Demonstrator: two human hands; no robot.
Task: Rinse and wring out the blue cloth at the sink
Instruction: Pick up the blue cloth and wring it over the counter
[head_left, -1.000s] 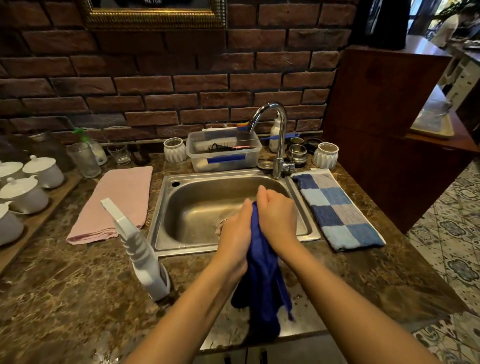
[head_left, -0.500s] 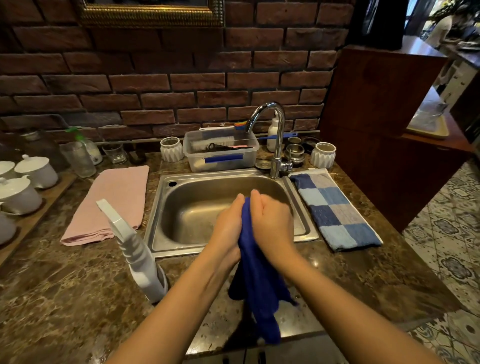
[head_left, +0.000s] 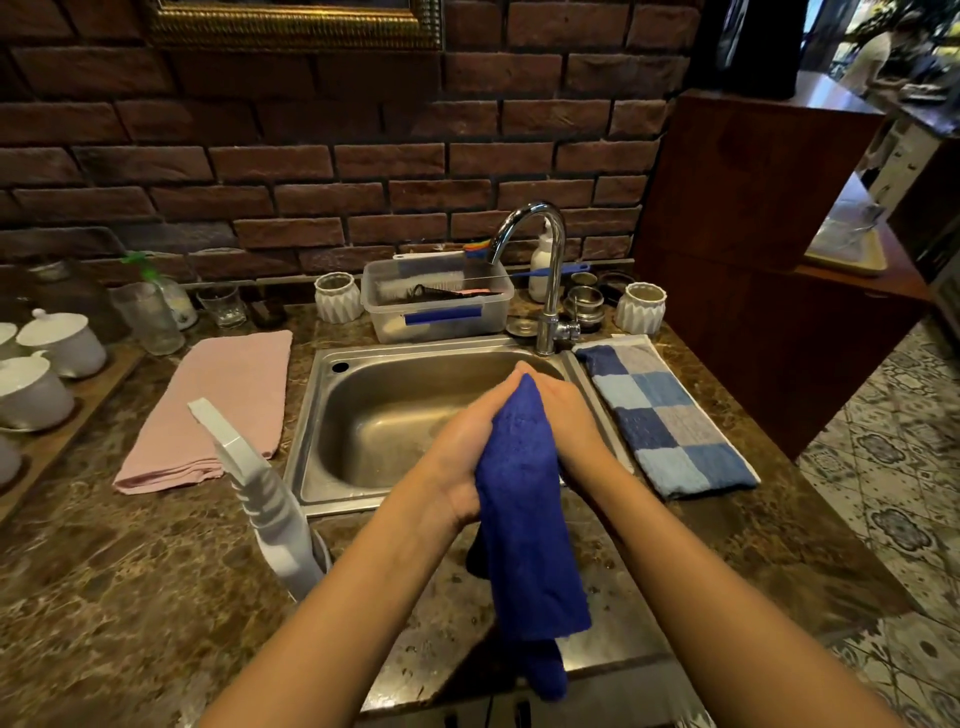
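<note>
dim warm light, wide-angle edge distortion

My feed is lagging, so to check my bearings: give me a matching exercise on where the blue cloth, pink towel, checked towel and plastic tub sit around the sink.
Things:
1 blue cloth
2 pink towel
3 checked towel
4 plastic tub

Places:
A behind the sink
B on the counter, left of the sink
C held between the left hand and right hand
D on the counter, right of the sink

Pairs: 1-C, 2-B, 3-D, 4-A

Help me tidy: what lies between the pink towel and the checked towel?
The sink, with the blue cloth held over it, in the head view.
</note>
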